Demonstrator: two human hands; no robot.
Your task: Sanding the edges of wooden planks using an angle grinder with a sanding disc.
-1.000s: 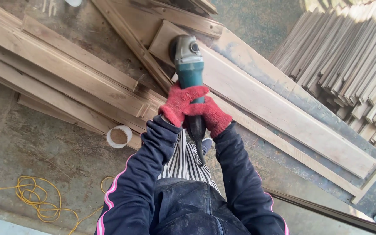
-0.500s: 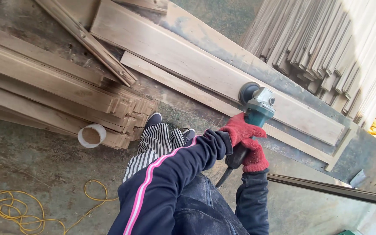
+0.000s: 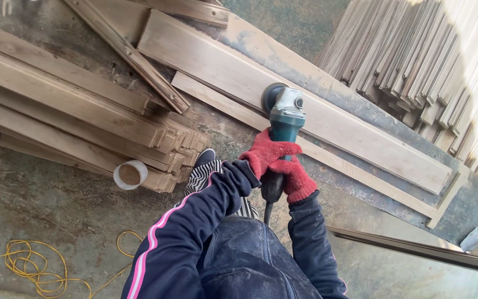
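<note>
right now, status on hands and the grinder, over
Left hand and right hand both gripping angle grinder. Disc on long plank. Path along plank unobstructed; board stack off to the left.

Red gloves [image 3: 275, 160], teal grinder [image 3: 284, 124], pale wood plank [image 3: 360, 135], yellow cord [image 3: 34, 266], pink-striped navy sleeve [image 3: 195, 221]

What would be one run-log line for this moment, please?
left hand: shut on angle grinder | right hand: shut on angle grinder | disc: on long wooden board | floor: yellow cord, tape roll
</note>
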